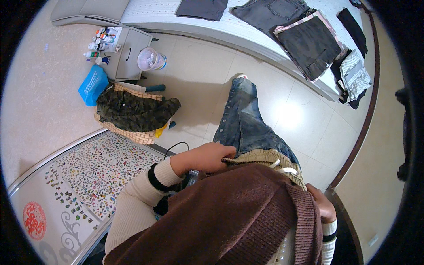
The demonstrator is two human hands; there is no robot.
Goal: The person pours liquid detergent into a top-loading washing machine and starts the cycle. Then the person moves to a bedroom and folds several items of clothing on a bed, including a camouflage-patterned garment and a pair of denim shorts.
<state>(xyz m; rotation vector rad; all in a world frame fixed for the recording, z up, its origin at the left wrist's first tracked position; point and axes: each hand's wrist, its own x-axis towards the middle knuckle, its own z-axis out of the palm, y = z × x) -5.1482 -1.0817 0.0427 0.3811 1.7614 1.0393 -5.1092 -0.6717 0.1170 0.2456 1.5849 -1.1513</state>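
Observation:
Blue faded denim trousers (245, 119) extend down in front of me, with a row of metal buttons along one leg. Their gathered tan waistband (265, 155) has a white drawstring (287, 170) hanging from it. My left hand (215, 157) grips the waistband at one side, thumb and fingers closed on its edge. At the opposite side, my right hand (320, 203) is by the waistband's end; its fingertips are partly hidden, so its grip is unclear. The hem of my brown knit top (245, 202) overlaps the waistband. A shoe tip (242, 76) shows beyond the trouser leg.
Folded dark trousers (308, 46) and a grey patterned cloth (356, 71) lie on a white-covered bed (212, 28). At left, a camouflage garment (135, 111) drapes over a checked seat. A bin (150, 59) stands by a grey cabinet (131, 49) with several bottles on top.

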